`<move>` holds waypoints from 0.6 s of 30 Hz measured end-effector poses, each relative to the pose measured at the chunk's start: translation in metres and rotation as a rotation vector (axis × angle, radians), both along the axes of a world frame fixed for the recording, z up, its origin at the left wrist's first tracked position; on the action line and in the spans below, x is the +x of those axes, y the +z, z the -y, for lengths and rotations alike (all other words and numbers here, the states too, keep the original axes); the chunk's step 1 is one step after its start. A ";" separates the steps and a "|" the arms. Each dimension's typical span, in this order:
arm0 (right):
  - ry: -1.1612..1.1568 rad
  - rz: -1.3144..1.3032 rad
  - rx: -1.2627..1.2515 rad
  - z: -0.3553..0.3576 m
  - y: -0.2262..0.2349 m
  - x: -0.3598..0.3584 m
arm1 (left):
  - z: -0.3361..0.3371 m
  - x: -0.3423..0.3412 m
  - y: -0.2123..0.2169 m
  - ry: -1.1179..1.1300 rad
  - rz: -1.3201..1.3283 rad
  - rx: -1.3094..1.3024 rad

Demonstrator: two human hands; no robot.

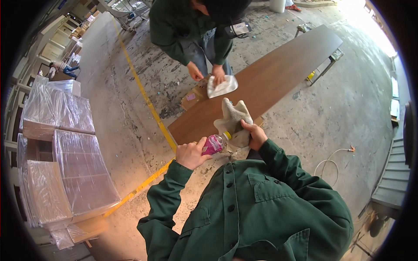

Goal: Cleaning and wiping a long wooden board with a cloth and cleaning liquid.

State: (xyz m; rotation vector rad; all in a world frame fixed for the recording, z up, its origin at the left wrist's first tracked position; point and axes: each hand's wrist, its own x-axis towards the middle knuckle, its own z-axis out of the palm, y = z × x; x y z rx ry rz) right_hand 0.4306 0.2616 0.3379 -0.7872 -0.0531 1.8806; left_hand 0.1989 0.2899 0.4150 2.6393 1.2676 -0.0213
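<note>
Long brown wooden panel (270,78) lay on metal trestles over the grey concrete floor (348,113). Left of the panel ran a yellow floor line (143,98); farther left, plastic-wrapped board stacks (65,161). Right of it, a white cable (331,163).

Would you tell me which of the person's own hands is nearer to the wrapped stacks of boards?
Left. The left hand, holding a pink-labelled bottle, is on the side of the wrapped stacks. The right hand, gripping a beige cloth, is farther away, over the brown panel's near end.
</note>
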 end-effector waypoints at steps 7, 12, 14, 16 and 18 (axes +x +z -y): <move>-0.055 -0.127 -0.145 0.006 -0.015 0.023 | 0.006 0.001 -0.047 0.094 0.291 -0.116; -0.273 -0.169 -0.263 0.011 -0.086 0.098 | 0.030 0.026 -0.080 0.325 0.518 -0.156; -0.409 -0.008 -0.224 0.004 -0.109 0.149 | 0.044 0.028 -0.103 0.529 0.623 -0.249; -0.545 0.221 -0.223 -0.010 -0.131 0.204 | 0.062 0.022 -0.122 0.724 0.790 -0.318; -0.743 0.675 -0.158 -0.029 -0.152 0.260 | 0.070 0.030 -0.124 0.900 0.789 -0.446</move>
